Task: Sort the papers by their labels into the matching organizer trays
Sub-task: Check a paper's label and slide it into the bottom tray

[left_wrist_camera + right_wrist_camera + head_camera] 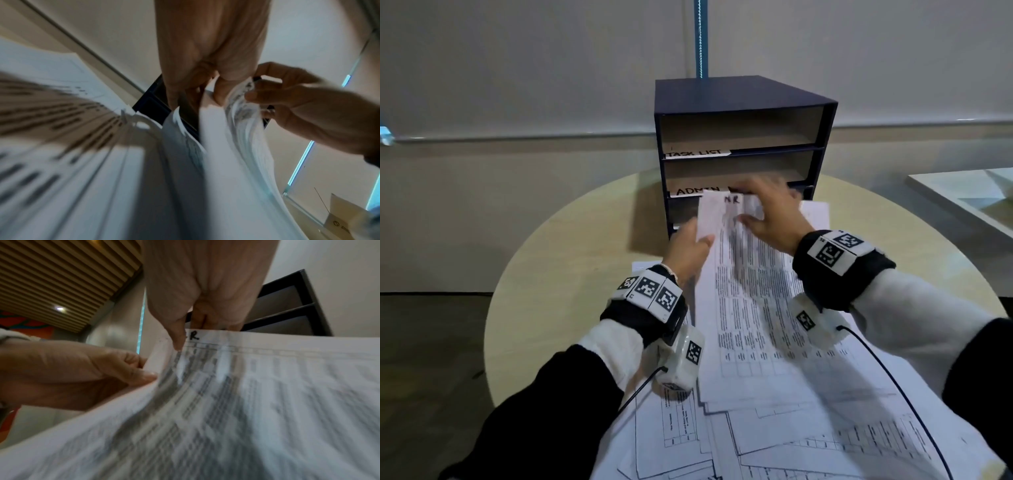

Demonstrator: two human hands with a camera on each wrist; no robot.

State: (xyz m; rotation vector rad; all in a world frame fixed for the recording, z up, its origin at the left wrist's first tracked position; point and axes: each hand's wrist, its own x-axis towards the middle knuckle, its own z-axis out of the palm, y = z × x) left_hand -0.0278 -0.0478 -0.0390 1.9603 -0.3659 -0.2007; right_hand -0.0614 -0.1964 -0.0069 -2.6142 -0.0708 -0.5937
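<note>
A dark blue organizer point(743, 99) with stacked trays stands at the far side of the round table; its shelf labels read TASK LIST point(697, 153) and ADMIN point(698, 190). A printed sheet point(750, 281) marked HR at its top is lifted in front of the lower trays. My left hand point(690, 245) pinches its left top corner, thumb on the front. My right hand point(770, 212) pinches the top edge point(257, 337), thumb on the printed face and fingers behind it. The lowest trays are hidden behind the sheet and my hands.
More printed papers point(791, 438) lie spread over the near half of the round table point(571, 260). A white surface point(969, 195) stands at the right. Behind the organizer runs a wall with a blue pole point(701, 37).
</note>
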